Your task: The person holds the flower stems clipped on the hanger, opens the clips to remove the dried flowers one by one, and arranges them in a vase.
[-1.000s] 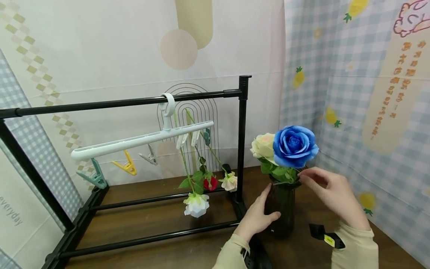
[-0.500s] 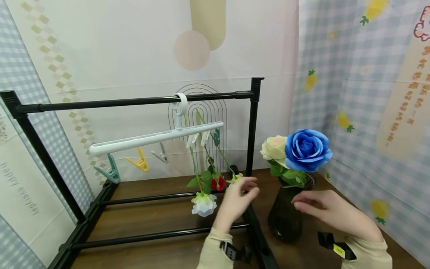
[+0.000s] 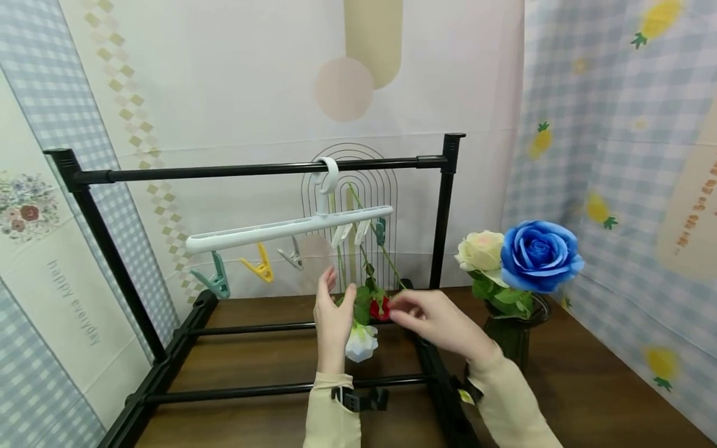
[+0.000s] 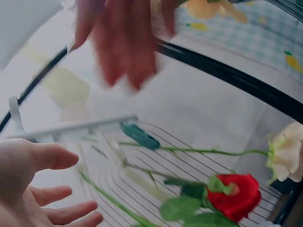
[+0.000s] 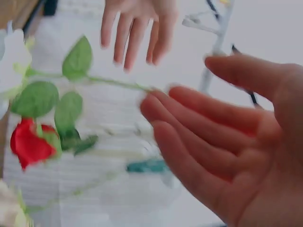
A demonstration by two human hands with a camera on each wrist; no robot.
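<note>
My left hand [image 3: 333, 320] is raised in front of the hanging flowers, fingers apart, holding nothing. My right hand [image 3: 442, 320] is close by on the right, fingers loosely bent; its palm shows bare in the right wrist view. Between the hands, a red rose [image 3: 379, 308] and a white flower [image 3: 361, 343] hang heads down from a pale blue hanger [image 3: 263, 232]. White clips [image 3: 363, 232] and a dark teal clip [image 3: 381, 231] grip the stems. A cream rose [image 4: 286, 151] shows in the left wrist view, hidden behind my right hand in the head view.
A dark glass vase [image 3: 512, 339] with a blue rose [image 3: 541, 256] and a cream rose [image 3: 480, 252] stands on the right. The hanger hooks over the bar of a black rack [image 3: 224, 171]. A teal clip [image 3: 215, 277], a yellow clip [image 3: 259, 264] and a grey clip [image 3: 292, 255] hang unused.
Both hands have left the vase and moved left to the hanging flowers, the left hand first. The right hand has let go near the vase's rim. The head view has turned left.
</note>
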